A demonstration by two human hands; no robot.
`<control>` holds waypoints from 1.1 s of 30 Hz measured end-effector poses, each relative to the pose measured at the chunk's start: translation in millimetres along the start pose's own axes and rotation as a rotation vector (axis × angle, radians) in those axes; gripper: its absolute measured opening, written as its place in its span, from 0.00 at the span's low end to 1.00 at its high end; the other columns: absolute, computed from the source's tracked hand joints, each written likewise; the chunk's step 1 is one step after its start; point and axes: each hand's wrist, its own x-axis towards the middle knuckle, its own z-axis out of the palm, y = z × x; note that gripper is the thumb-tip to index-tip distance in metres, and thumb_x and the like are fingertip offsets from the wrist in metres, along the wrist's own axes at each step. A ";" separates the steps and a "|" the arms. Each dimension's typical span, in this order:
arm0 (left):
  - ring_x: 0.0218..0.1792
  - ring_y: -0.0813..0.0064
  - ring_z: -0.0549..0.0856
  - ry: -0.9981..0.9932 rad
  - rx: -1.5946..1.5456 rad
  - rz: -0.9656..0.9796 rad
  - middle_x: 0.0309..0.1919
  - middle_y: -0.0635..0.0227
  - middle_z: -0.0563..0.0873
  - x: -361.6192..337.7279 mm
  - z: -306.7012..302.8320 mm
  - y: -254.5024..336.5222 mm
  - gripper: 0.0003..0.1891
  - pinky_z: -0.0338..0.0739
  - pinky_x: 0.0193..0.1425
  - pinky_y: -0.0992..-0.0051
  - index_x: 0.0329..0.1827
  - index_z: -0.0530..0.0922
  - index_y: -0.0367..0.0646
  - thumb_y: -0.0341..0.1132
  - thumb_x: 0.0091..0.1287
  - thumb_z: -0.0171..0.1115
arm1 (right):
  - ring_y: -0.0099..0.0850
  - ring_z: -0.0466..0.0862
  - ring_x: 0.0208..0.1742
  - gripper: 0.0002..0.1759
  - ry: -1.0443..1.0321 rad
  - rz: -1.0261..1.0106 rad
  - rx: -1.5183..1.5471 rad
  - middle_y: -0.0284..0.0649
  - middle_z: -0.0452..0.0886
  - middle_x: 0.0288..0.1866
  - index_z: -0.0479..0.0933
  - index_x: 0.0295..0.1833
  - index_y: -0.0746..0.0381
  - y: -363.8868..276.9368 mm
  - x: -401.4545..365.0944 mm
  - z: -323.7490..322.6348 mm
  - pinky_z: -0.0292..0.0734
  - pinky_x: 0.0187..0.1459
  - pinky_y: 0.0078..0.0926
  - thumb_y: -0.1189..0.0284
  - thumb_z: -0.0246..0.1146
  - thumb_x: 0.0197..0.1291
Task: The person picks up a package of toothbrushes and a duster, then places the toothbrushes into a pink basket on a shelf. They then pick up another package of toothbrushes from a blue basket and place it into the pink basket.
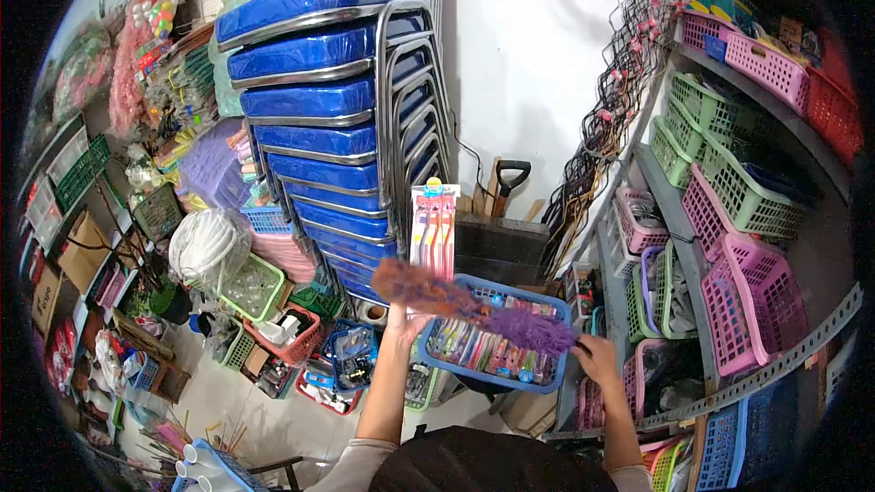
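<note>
My left hand (407, 321) is closed on the lower end of an upright toothbrush pack (433, 232), a pale card with several brushes in pink, orange and purple. Some of its fingers are hidden behind a fluffy duster (533, 328), purple toward the handle and orange-brown at the tip. My right hand (597, 360) is wrapped round the duster's dark handle. The duster stretches leftward across the pack's lower end, its tip blurred. Below it stands a blue basket (427, 357) filled with several more packs in rows.
Blue stacked chairs (310, 105) rise ahead on the left. Shelves on the right hold pink baskets (747, 310) and green baskets (756, 191). Crates, including a red basket (290, 337), crowd the floor at left. A black-handled tool (512, 173) leans against the wall.
</note>
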 end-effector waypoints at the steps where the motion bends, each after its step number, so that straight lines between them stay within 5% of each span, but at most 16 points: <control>1: 0.51 0.62 0.79 -0.015 -0.057 0.011 0.50 0.61 0.79 -0.1 1.6 0.0 0.18 0.72 0.56 0.57 0.56 0.70 0.41 0.34 0.64 0.53 | 0.47 0.78 0.29 0.13 0.002 0.000 -0.001 0.47 0.79 0.29 0.77 0.36 0.64 0.7 7.8 -5.0 0.71 0.30 0.38 0.66 0.66 0.48; 7: 0.52 0.66 0.78 0.180 0.312 -0.121 0.53 0.63 0.78 -5.2 36.0 -3.2 0.22 0.71 0.58 0.60 0.62 0.67 0.41 0.32 0.63 0.52 | 0.47 0.79 0.30 0.13 0.256 0.178 -0.125 0.49 0.78 0.29 0.77 0.37 0.62 -1.5 45.7 -28.1 0.71 0.29 0.37 0.65 0.64 0.51; 11: 0.52 0.66 0.78 0.172 0.226 -0.090 0.52 0.63 0.79 -4.6 33.7 -1.5 0.21 0.72 0.57 0.61 0.60 0.69 0.41 0.34 0.64 0.52 | 0.47 0.78 0.28 0.13 0.217 0.159 -0.042 0.49 0.77 0.25 0.76 0.37 0.62 -27.3 51.5 -34.3 0.69 0.28 0.39 0.65 0.64 0.51; 13: 0.49 0.62 0.80 0.182 0.127 -0.038 0.51 0.60 0.80 -3.7 38.6 2.2 0.25 0.72 0.56 0.57 0.58 0.69 0.38 0.45 0.62 0.57 | 0.46 0.78 0.26 0.13 0.113 0.156 -0.080 0.47 0.77 0.25 0.76 0.34 0.62 -16.4 42.3 -27.6 0.71 0.28 0.39 0.65 0.65 0.48; 15: 0.49 0.61 0.79 -0.067 -0.099 -0.218 0.50 0.57 0.80 7.1 -19.8 13.3 0.27 0.71 0.56 0.56 0.57 0.71 0.38 0.50 0.62 0.57 | 0.45 0.78 0.26 0.12 0.066 -0.198 -0.122 0.45 0.78 0.25 0.76 0.31 0.61 -17.2 38.1 -28.3 0.72 0.28 0.38 0.66 0.67 0.44; 16: 0.49 0.60 0.79 -0.195 -0.213 -0.472 0.50 0.53 0.79 5.4 -19.6 22.5 0.29 0.71 0.56 0.56 0.56 0.71 0.37 0.53 0.62 0.56 | 0.43 0.78 0.25 0.11 0.023 -0.215 -0.222 0.43 0.77 0.24 0.76 0.30 0.60 -15.9 37.6 -29.9 0.72 0.27 0.38 0.66 0.66 0.43; 17: 0.49 0.60 0.79 -0.194 -0.213 -0.471 0.50 0.53 0.79 0.8 -19.0 18.2 0.29 0.71 0.56 0.56 0.56 0.71 0.37 0.53 0.62 0.56 | 0.43 0.78 0.25 0.11 0.022 -0.217 -0.221 0.43 0.77 0.24 0.76 0.30 0.60 -12.8 39.5 -28.6 0.72 0.27 0.38 0.66 0.66 0.43; 19: 0.49 0.65 0.80 0.025 0.178 0.079 0.49 0.58 0.80 -5.4 -0.2 6.9 0.27 0.72 0.58 0.58 0.53 0.73 0.39 0.52 0.60 0.59 | 0.45 0.77 0.24 0.12 0.142 -0.172 -0.186 0.44 0.76 0.23 0.74 0.29 0.62 -7.7 45.0 -25.8 0.70 0.26 0.39 0.66 0.66 0.44; 21: 0.50 0.60 0.80 0.194 0.129 -0.029 0.50 0.54 0.79 -6.2 36.3 8.0 0.22 0.71 0.57 0.57 0.56 0.70 0.35 0.37 0.62 0.57 | 0.46 0.77 0.24 0.12 0.200 -0.070 -0.169 0.45 0.75 0.22 0.73 0.29 0.63 -14.0 53.9 -29.4 0.69 0.26 0.39 0.66 0.66 0.44; 25: 0.49 0.61 0.80 0.152 0.206 -0.024 0.49 0.55 0.80 -9.4 39.0 3.4 0.21 0.71 0.57 0.59 0.55 0.71 0.35 0.38 0.61 0.57 | 0.48 0.76 0.24 0.13 0.258 0.142 -0.129 0.48 0.74 0.23 0.72 0.31 0.64 -10.6 60.3 -24.3 0.68 0.25 0.40 0.67 0.65 0.46; 29: 0.46 0.64 0.81 0.111 0.102 0.017 0.48 0.59 0.80 -15.5 47.3 9.0 0.19 0.74 0.56 0.62 0.54 0.71 0.38 0.39 0.64 0.55 | 0.48 0.76 0.25 0.13 0.137 0.020 -0.116 0.48 0.75 0.23 0.73 0.33 0.63 -0.8 49.0 -21.6 0.69 0.25 0.41 0.66 0.65 0.46; 30: 0.44 0.67 0.81 -0.134 0.168 0.060 0.44 0.62 0.81 -17.0 29.1 8.5 0.19 0.77 0.51 0.64 0.50 0.73 0.41 0.45 0.64 0.56 | 0.48 0.77 0.25 0.14 0.083 -0.102 -0.178 0.47 0.76 0.23 0.73 0.33 0.62 0.9 45.7 -22.8 0.69 0.26 0.41 0.65 0.65 0.45; 31: 0.43 0.69 0.81 -0.081 0.160 -0.146 0.41 0.65 0.81 2.4 -80.5 18.4 0.19 0.78 0.48 0.66 0.48 0.74 0.44 0.50 0.64 0.56 | 0.47 0.77 0.26 0.14 0.029 -0.224 -0.241 0.47 0.76 0.24 0.73 0.34 0.62 3.3 43.7 -23.7 0.70 0.27 0.42 0.65 0.65 0.44; 33: 0.46 0.65 0.81 0.233 0.159 0.189 0.48 0.61 0.80 -10.2 -89.9 18.0 0.23 0.76 0.51 0.63 0.54 0.72 0.39 0.45 0.61 0.60 | 0.47 0.78 0.26 0.15 0.016 -0.224 -0.267 0.46 0.77 0.25 0.75 0.35 0.60 4.4 46.1 -27.0 0.71 0.28 0.42 0.64 0.66 0.42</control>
